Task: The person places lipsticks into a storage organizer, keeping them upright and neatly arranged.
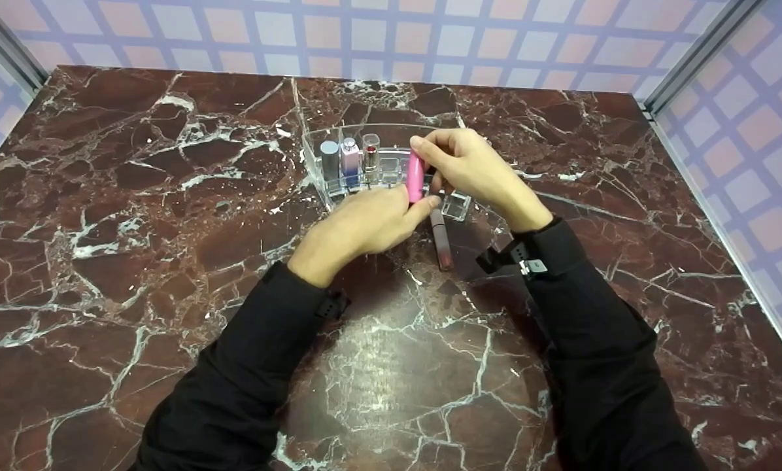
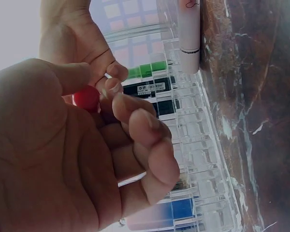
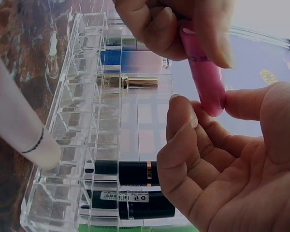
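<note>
Over a clear organizer (image 1: 314,167), both hands hold a pink lipstick-like tube (image 1: 415,175). My left hand (image 1: 368,219) grips its near end between thumb and fingers. The far end is pinched by the thumb and fingertips of my right hand (image 1: 473,163). In the right wrist view the tube (image 3: 205,79) slants between the two hands. A round red end of it (image 2: 86,99) shows past the left thumb in the left wrist view. Close below the hands, a mauve lip gloss tube (image 1: 441,242) lies at the organizer's front edge.
In the organizer's left slots stand a dark-capped tube (image 1: 329,160), a pink-and-blue tube (image 1: 350,157) and a gold lipstick (image 3: 140,83). Black tubes (image 3: 145,205) and a green one (image 2: 147,70) stand at its other side. Patterned panels (image 1: 378,39) border the marbled table (image 1: 169,275).
</note>
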A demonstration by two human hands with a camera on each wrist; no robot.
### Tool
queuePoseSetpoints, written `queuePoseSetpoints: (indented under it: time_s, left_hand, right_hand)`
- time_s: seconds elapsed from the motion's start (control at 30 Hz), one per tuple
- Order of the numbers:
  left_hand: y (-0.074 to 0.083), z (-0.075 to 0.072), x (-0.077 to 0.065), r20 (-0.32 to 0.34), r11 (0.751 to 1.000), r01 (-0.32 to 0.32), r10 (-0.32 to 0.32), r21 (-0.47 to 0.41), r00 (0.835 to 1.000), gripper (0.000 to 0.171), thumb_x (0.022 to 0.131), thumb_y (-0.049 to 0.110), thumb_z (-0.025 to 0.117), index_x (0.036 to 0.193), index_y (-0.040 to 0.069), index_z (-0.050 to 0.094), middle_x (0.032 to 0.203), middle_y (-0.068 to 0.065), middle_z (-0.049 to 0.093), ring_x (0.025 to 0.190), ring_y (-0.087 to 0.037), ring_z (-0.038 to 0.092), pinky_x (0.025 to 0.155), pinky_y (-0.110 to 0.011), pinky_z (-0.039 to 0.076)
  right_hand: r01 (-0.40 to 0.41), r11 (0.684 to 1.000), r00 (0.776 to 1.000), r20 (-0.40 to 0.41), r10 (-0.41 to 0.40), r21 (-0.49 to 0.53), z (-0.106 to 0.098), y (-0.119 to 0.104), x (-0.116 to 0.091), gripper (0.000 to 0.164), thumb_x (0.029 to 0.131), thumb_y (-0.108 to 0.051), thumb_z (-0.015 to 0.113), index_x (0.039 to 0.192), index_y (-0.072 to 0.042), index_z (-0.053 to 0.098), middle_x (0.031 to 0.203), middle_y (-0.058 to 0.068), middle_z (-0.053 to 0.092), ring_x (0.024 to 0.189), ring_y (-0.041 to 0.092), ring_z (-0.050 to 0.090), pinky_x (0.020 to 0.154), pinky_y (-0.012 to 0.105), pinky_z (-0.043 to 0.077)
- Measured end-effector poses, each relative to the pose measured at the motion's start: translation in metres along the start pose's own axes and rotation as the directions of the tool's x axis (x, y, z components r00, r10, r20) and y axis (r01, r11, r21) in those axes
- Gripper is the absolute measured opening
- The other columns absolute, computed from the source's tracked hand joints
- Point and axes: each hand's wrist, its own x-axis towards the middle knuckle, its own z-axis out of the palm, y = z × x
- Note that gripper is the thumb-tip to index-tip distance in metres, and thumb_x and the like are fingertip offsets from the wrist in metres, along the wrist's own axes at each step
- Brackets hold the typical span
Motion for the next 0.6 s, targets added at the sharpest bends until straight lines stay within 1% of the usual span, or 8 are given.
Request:
queuePoseSetpoints:
  time_s: [0.1,0.23,0.43,0.6]
  left_hand:
    - [-0.0009,0.0016,0.0012,0.009,1.0,-0.017,0.017,-0.008,1.0,0.049,0.108,0.057,0.024,0.094,0.019,0.052,0.076,-0.002,0.053,0.057,-0.015,0.046,0.058,-0.036,0.046]
    - [-0.0015,0.0035,0.0029,0.008,1.0,-0.03,0.03,-0.002,1.0,0.049,0.108,0.056,0.024,0.094,0.019,0.053,0.076,-0.002,0.053,0.06,-0.017,0.049,0.063,-0.038,0.048]
    - [-0.0013,0.0074,0.0054,0.006,0.999,-0.032,0.032,0.01,0.999,0.049,0.108,0.055,0.025,0.089,0.018,0.053,0.076,-0.002,0.051,0.062,-0.018,0.048,0.063,-0.038,0.046]
    - [-0.0023,0.0093,0.0063,0.001,1.0,-0.024,0.024,0.018,1.0,0.048,0.108,0.054,0.026,0.09,0.018,0.053,0.076,-0.002,0.05,0.064,-0.019,0.049,0.064,-0.038,0.047]
  right_hand:
    - [0.011,1.0,1.0,-0.001,-0.011,0.005,0.0008,-0.0002,-0.0003,0.037,0.104,-0.042,0.055,0.101,-0.008,0.07,0.076,0.009,0.067,0.057,0.016,0.059,0.052,0.028,0.048]
    - [0.022,1.0,1.0,-0.002,-0.022,0.004,0.0009,0.0003,-0.0005,0.036,0.104,-0.041,0.056,0.102,-0.008,0.07,0.076,0.006,0.067,0.057,0.016,0.06,0.053,0.028,0.049]
    - [0.02,1.0,1.0,0.005,-0.02,-0.007,-0.0002,0.0012,-0.0012,0.035,0.104,-0.04,0.058,0.1,-0.008,0.072,0.074,0.011,0.066,0.054,0.015,0.059,0.051,0.028,0.048]
    - [0.017,1.0,1.0,0.013,-0.017,-0.015,-0.0001,0.0009,-0.0009,0.034,0.103,-0.039,0.059,0.099,-0.008,0.072,0.072,0.008,0.064,0.053,0.015,0.057,0.046,0.024,0.043]
